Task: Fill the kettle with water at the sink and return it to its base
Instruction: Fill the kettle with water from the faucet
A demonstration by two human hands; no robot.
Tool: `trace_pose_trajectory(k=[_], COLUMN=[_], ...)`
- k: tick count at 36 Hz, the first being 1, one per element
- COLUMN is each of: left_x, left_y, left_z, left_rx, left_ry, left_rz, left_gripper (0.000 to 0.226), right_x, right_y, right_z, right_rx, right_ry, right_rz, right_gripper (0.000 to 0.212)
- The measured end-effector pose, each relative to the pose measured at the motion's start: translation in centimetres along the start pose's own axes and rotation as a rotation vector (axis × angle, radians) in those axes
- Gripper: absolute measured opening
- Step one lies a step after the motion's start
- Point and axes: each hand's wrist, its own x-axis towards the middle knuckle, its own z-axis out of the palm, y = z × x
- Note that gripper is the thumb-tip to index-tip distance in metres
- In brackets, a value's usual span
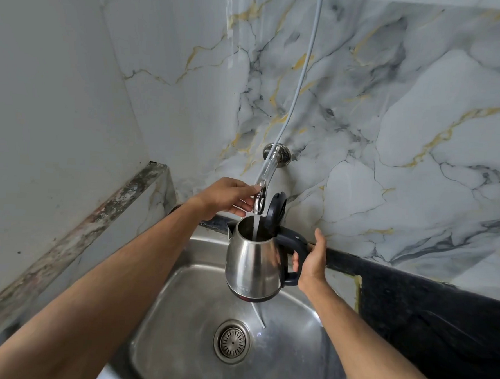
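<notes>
A steel kettle [253, 260] with a black handle hangs above the steel sink [196, 288], its black lid [276, 213] flipped open and upright. My right hand [311, 260] is wrapped around the kettle's handle. Water streams from the chrome tap [259, 203] straight down into the kettle's mouth. My left hand [227, 198] grips the tap at its handle, just left of the spout. The kettle's base is not in view.
A grey hose [300, 84] runs down the marble wall to the tap's wall fitting [277, 154]. A drain strainer [232, 341] sits in the sink's bottom. Black counter [428, 311] lies to the right. A marble ledge [152, 195] rises on the left.
</notes>
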Motion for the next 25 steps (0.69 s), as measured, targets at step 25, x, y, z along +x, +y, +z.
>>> trace_pose_trajectory(k=[25], left_x=[0.4], left_y=[-0.1], left_z=[1.9], left_rx=[0.499], left_ry=[0.296], left_rz=[0.115], left_gripper=[0.047], right_x=[0.0], right_y=[0.0], right_z=[0.4], right_rx=[0.024], right_ry=[0.03], right_rz=[0.017], right_gripper=[0.051])
